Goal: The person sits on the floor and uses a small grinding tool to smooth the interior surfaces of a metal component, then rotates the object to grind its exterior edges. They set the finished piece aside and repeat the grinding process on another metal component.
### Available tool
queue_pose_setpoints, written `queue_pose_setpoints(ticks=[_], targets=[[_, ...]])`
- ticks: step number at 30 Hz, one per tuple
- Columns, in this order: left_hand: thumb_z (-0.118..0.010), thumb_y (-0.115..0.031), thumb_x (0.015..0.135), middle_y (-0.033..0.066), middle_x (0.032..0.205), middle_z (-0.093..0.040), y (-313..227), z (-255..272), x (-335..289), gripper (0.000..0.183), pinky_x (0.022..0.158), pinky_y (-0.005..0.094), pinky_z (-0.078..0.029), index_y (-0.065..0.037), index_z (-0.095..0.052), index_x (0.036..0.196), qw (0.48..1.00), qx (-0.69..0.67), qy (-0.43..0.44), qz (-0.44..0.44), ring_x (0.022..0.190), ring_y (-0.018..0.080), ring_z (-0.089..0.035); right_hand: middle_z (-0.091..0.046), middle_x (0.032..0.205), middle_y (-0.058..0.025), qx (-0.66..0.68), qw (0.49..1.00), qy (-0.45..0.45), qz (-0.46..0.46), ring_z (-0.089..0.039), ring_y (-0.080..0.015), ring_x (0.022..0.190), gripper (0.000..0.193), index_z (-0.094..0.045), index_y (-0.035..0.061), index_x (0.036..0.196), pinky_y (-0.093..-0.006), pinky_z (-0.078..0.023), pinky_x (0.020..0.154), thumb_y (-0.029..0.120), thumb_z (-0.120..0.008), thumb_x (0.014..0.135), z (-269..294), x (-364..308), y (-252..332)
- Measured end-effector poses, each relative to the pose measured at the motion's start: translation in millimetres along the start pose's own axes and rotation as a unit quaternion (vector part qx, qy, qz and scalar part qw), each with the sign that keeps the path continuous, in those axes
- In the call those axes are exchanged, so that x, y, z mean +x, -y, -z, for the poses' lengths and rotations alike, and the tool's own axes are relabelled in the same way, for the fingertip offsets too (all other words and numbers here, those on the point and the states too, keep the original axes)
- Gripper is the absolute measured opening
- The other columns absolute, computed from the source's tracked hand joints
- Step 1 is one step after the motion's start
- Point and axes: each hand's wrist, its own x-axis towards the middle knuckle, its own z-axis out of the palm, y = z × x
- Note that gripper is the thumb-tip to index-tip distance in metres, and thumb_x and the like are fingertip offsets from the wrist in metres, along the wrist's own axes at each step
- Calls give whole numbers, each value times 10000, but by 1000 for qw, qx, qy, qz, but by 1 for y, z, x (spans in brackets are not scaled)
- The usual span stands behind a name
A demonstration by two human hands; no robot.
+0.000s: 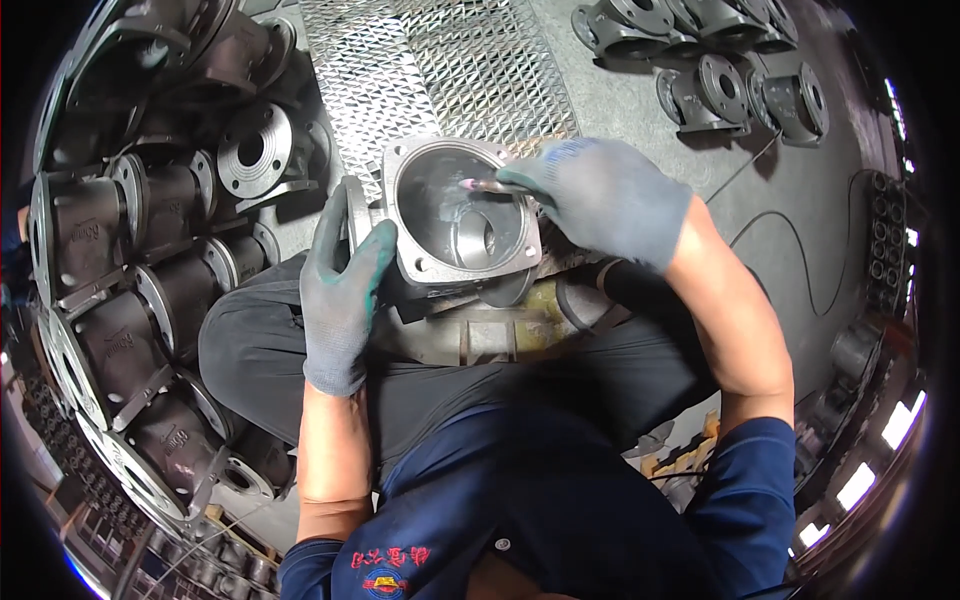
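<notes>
A grey cast-metal valve body [459, 262] sits in front of my lap, its square flange and wide round bore facing up. Inside the bore a smaller round opening shows low down. My left hand [345, 300], in a grey glove with green fingers, grips the casting's left side flange, thumb toward the square rim. Gloved alike, my right hand [610, 200] is closed around a slim die grinder [490, 186] at the bore's right rim. The grinder's pinkish tip points left into the bore; its body is mostly hidden in my fist.
Under the casting is a worn, yellowish support [520, 330]. Flanged castings [120, 340] stand stacked on my left, and several more [710, 95] stand at the far right. Beyond the work lies a patterned metal plate [430, 70]. A thin dark cable [790, 222] curves across the floor at right.
</notes>
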Motion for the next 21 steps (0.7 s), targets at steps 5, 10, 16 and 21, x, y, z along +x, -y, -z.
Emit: queue_pose_setpoints(ticks=[5, 10, 16, 21], targets=[[-784, -145, 1018, 210, 1520, -627, 0, -7, -2, 804, 1133, 307, -520, 114, -389, 1669, 999, 33, -21, -12, 1307, 189, -663, -801, 986, -150, -45, 993, 104, 29, -801, -342, 966, 160, -802, 83, 1064, -466, -648, 857, 97, -678, 964, 4, 40, 3], [-777, -181, 1035, 208, 1515, -627, -3, -12, -4, 776, 1121, 301, -512, 99, -416, 1662, 999, 20, -20, -14, 1292, 191, -661, -804, 947, -156, -51, 995, 60, 69, -807, -344, 933, 129, -817, 85, 1008, -461, -656, 819, 127, -709, 950, -5, 57, -1], [-783, -139, 1033, 206, 1473, -654, -1, -10, -3, 788, 1073, 284, -546, 101, -390, 1674, 999, 15, -11, -34, 1248, 178, -687, -822, 984, -169, -60, 993, 66, 80, -813, -364, 927, 161, -844, 56, 979, -458, -668, 787, 132, -704, 954, -14, 61, -4], [-794, -126, 1017, 235, 1544, -601, 2, -11, -3, 813, 1110, 304, -543, 135, -374, 1663, 1000, 10, -4, -24, 1297, 194, -664, -820, 984, -188, -111, 983, 139, 36, -817, -372, 937, 176, -844, 43, 996, -462, -666, 792, 144, -708, 950, 0, 53, 10]])
